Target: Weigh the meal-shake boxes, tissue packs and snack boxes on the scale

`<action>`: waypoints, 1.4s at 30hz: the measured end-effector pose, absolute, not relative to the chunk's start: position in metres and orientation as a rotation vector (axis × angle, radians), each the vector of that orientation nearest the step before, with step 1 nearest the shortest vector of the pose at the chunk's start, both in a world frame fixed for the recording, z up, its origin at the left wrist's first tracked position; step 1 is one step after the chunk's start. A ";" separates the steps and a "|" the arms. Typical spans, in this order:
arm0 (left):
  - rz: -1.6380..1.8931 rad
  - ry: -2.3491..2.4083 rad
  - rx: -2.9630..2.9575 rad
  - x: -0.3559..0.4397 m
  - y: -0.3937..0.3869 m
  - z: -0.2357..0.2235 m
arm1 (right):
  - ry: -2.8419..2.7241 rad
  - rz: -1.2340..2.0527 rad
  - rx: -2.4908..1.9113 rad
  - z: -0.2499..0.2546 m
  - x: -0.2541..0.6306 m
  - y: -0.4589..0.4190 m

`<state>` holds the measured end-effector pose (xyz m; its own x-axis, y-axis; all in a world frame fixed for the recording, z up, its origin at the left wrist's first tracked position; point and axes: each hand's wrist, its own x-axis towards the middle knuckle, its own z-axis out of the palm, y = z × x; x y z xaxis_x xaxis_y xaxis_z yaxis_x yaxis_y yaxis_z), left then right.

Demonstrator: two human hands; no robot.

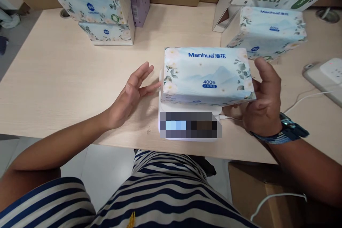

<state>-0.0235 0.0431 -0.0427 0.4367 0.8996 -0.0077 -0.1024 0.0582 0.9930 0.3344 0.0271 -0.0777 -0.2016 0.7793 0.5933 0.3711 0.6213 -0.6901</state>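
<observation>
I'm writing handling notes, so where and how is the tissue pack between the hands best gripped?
Probably grip the tissue pack by its short ends, left hand from the left, right hand from the right. It is a wide box shape lying flat, and the white device beneath hampers gripping from below.

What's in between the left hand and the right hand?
A flowery Manhua tissue pack, with a white device under it, is between the left hand and the right hand in the head view.

A Manhua tissue pack (207, 73) sits on a white scale (190, 109).
</observation>
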 end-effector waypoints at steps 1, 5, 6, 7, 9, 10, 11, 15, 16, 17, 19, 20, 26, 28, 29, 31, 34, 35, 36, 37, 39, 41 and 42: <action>0.901 0.813 1.280 -0.023 0.043 -0.043 | -1.803 0.487 -0.939 -0.078 0.334 0.027; 0.899 0.828 1.268 -0.023 0.043 -0.042 | -1.746 0.440 -1.010 -0.084 0.336 0.027; 0.899 0.836 1.265 -0.023 0.044 -0.042 | -1.734 0.418 -1.038 -0.085 0.337 0.028; 0.904 0.849 1.260 -0.023 0.044 -0.043 | -1.731 0.395 -1.060 -0.086 0.339 0.028; 0.918 0.882 1.254 -0.024 0.045 -0.046 | -1.751 0.355 -1.083 -0.086 0.344 0.029; 0.931 0.898 1.266 -0.024 0.045 -0.048 | -1.779 0.336 -1.077 -0.085 0.347 0.028; 0.934 0.896 1.301 -0.025 0.045 -0.051 | -1.822 0.312 -1.063 -0.083 0.350 0.027; 0.944 0.699 1.627 -0.028 0.044 -0.057 | -1.993 0.098 -0.979 -0.067 0.347 0.026; 0.955 0.656 1.701 -0.030 0.045 -0.056 | -2.019 0.059 -0.973 -0.061 0.341 0.029; 0.986 0.650 1.745 -0.032 0.047 -0.054 | -2.036 0.043 -0.989 -0.055 0.331 0.034; 1.090 0.766 1.744 -0.038 0.055 -0.046 | -2.100 0.057 -1.064 -0.041 0.303 0.050; 1.157 0.876 1.706 -0.043 0.061 -0.042 | -2.154 0.050 -1.106 -0.033 0.285 0.061; 1.449 1.586 1.309 -0.084 0.108 -0.023 | -2.698 -0.145 -1.255 0.004 0.160 0.133; 1.474 1.691 1.229 -0.100 0.121 -0.026 | -2.772 -0.158 -1.204 0.007 0.131 0.148; 1.491 1.727 1.199 -0.107 0.126 -0.029 | -2.782 -0.163 -1.175 0.007 0.121 0.154; 1.518 1.789 1.150 -0.117 0.135 -0.036 | -2.792 -0.173 -1.138 0.004 0.107 0.162; 1.526 1.828 1.144 -0.124 0.142 -0.045 | -2.764 -0.168 -1.114 -0.002 0.104 0.169; 1.523 1.833 1.159 -0.125 0.143 -0.046 | -2.743 -0.160 -1.112 -0.005 0.109 0.170; 1.526 1.839 1.180 -0.124 0.143 -0.046 | -2.717 -0.150 -1.113 -0.008 0.116 0.169; 1.540 1.847 1.211 -0.123 0.142 -0.044 | -2.682 -0.138 -1.119 -0.012 0.128 0.168; 1.599 1.847 1.295 -0.117 0.134 -0.039 | -2.583 -0.112 -1.156 -0.020 0.164 0.161; 1.700 1.798 1.484 -0.108 0.119 -0.031 | -2.429 -0.092 -1.234 -0.029 0.214 0.150; 1.748 1.739 1.626 -0.102 0.111 -0.027 | -2.329 -0.086 -1.286 -0.034 0.243 0.143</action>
<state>-0.1020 0.1111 -0.0270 -0.3812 0.7532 0.5361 0.5320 -0.2955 0.7935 0.2427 0.1433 -0.0337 -0.4466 0.7826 0.4336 0.8126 0.5576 -0.1695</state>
